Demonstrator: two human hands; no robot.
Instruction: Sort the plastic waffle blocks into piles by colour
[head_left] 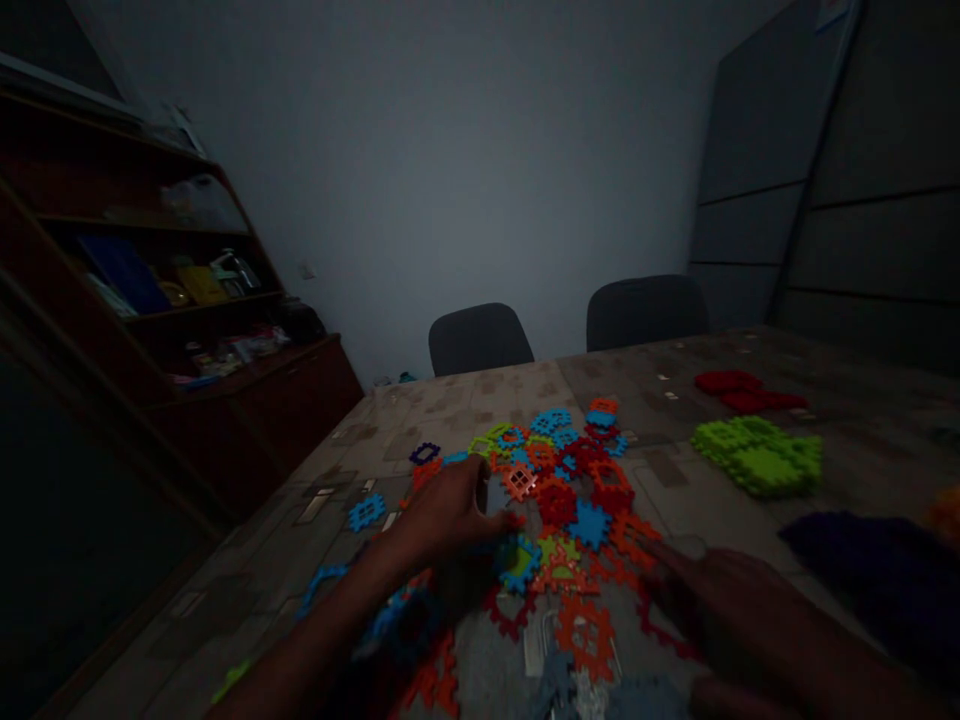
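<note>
A loose spread of toothed plastic building pieces in orange, red, blue and green covers the middle of the table. My left hand reaches into its left part, palm down, fingers curved and thumb apart, with nothing visible between them. Just right of its thumb lies a blue piece with a green centre. My right hand is low at the right of the spread, its index finger stretched out to an orange piece. Whether the fingertip presses on that piece is too dark to tell. A solid blue piece lies between the hands.
Sorted by colour at the right are a green pile, a red pile and a dark purple pile. Two dark chairs stand behind the patterned table. A wooden shelf unit is on the left.
</note>
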